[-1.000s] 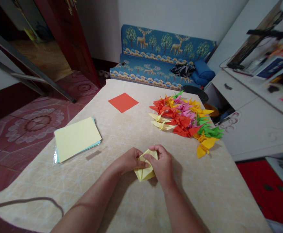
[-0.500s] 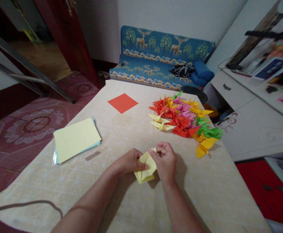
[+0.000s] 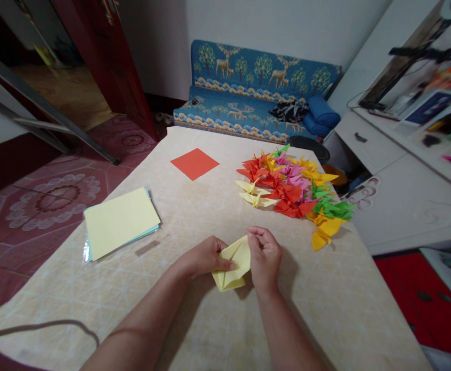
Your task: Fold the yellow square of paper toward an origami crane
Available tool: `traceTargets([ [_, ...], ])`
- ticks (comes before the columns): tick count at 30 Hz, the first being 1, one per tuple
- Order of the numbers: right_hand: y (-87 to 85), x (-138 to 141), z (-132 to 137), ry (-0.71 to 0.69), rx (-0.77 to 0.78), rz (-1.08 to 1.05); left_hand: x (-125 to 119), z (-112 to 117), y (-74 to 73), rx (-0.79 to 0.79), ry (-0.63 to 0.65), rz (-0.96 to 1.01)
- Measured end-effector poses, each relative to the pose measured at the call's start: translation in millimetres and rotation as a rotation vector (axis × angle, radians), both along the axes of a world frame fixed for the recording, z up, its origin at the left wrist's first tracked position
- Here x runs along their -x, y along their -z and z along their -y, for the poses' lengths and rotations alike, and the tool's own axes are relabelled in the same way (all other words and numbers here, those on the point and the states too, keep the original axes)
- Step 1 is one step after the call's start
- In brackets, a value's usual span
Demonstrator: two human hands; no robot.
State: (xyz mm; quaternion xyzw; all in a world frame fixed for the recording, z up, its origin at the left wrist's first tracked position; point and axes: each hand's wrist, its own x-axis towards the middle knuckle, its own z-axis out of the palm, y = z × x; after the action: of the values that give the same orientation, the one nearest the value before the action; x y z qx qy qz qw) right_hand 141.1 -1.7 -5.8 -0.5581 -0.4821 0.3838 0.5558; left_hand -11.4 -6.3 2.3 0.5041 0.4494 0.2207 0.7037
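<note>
A partly folded piece of yellow origami paper [image 3: 233,265] is held just above the table near its front middle. My left hand [image 3: 209,257] grips its left side, thumb laid across the front and the fingers behind. At the upper right corner, my right hand [image 3: 266,255] pinches the paper's edge between thumb and curled fingers. Creases and a folded flap show on the paper's face. Beyond my right hand lies a cluster of folded paper cranes [image 3: 287,188] in red, yellow, orange, pink and green.
A red paper square [image 3: 195,164] lies toward the table's far side. On the left rests a stack of yellow and blue paper [image 3: 121,222] on a clear wrapper. A grey strip [image 3: 147,248] is beside it. A dark cord [image 3: 43,324] crosses the front left of the tablecloth [image 3: 194,216].
My right thumb has shifted from the paper's front face to its upper right edge. My left hand keeps its hold, and the paper stays in nearly the same place.
</note>
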Motion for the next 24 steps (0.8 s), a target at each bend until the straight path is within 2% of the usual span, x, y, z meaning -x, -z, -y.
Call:
traceTargets([
  [5,-1.6,-3.0,-4.2,0.020,-0.025,-0.106,-1.6,1.1,0.4,0.062,-0.084,0.077],
  [10,-1.7,-6.4,-3.7,-0.042,0.021,-0.125,-8.6,-1.4,5.2,0.081,-0.366,0.214],
  [13,-0.3,-5.6,-1.5,-0.121,0.055,-0.129,-12.9,-3.4,6.6,0.013,-0.509,0.217],
  [16,2.3,-2.9,-0.3,-0.142,0.063,-0.092,-15.8,-4.3,7.5,-0.073,-0.618,0.185],
  [19,5.1,-0.4,-0.9,-0.135,0.010,0.019,-17.3,-4.3,9.7,-0.166,-0.687,0.154],
  [24,5.1,1.9,-1.0,-0.051,-0.199,0.244,-19.4,-4.2,13.5,-0.229,-0.746,0.097],
])
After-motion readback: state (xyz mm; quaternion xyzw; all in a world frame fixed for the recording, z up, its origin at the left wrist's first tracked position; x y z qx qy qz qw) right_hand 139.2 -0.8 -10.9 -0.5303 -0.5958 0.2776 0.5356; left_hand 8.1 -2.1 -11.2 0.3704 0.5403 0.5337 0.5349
